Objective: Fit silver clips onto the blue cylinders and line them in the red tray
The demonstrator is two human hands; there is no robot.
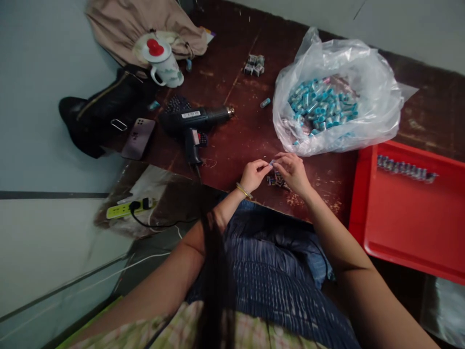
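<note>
My left hand (255, 175) and my right hand (293, 170) meet above the table's front edge, fingertips pinched together. Between them is a small bluish piece (271, 163), mostly covered by the fingers, so its kind is unclear. Just below the hands lies a little pile of dark, shiny small parts (275, 180), partly hidden by my right hand. Beyond my right hand stands an open clear plastic bag (378, 97) holding many small blue-ended cylinders (323, 109). One loose blue-ended cylinder (265, 103) rests on the table left of the bag.
A black heat gun (196, 118) lies on the dark red table (232, 140). Left are a phone (138, 139), black bag (105, 106) and lidded mug (165, 65). Small clear parts (254, 65) sit behind. At right, a red tray (417, 218) holds a row of small cylinders (407, 168).
</note>
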